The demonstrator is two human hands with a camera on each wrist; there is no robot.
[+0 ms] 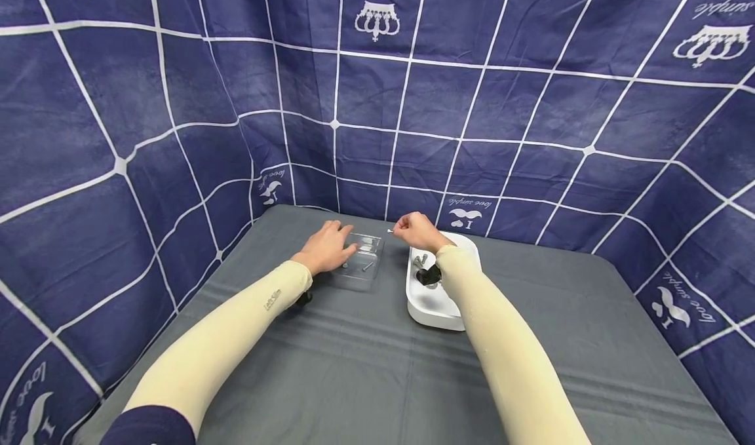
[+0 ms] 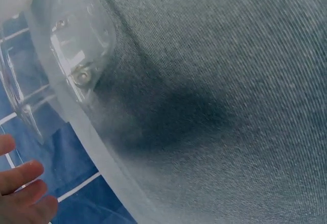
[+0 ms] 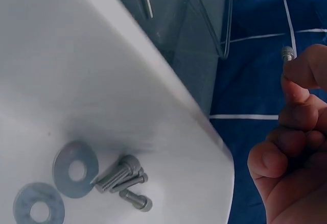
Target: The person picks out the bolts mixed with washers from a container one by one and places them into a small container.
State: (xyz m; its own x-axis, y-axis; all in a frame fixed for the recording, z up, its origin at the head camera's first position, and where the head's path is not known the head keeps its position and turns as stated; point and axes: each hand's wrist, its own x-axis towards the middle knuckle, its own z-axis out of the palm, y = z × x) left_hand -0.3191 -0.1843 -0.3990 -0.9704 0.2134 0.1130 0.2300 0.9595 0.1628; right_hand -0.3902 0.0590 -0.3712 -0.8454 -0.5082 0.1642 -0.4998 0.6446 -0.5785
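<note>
My right hand (image 1: pixel 420 231) pinches a small socket-head screw (image 3: pixel 287 53) between thumb and forefinger, its head sticking out. It is held above the far left corner of a white tray (image 1: pixel 433 319). Over the left part of a clear plastic compartment tray (image 1: pixel 356 282) hovers my left hand (image 1: pixel 329 247), fingers spread and loosely bent, holding nothing. A thin screw (image 3: pixel 147 0) lies in the clear tray. In the left wrist view, a small nut-like piece (image 2: pixel 82 76) shows in it too. Several bolts (image 3: pixel 118 176) lie in the white tray beside a flat washer (image 3: pixel 62 173).
A second washer (image 3: pixel 23 209) lies near the first. Both trays stand side by side on a grey cloth-covered table (image 1: pixel 354 366), the white one to the right. Behind and at the sides hangs a blue curtain (image 1: pixel 501 104) with white lines.
</note>
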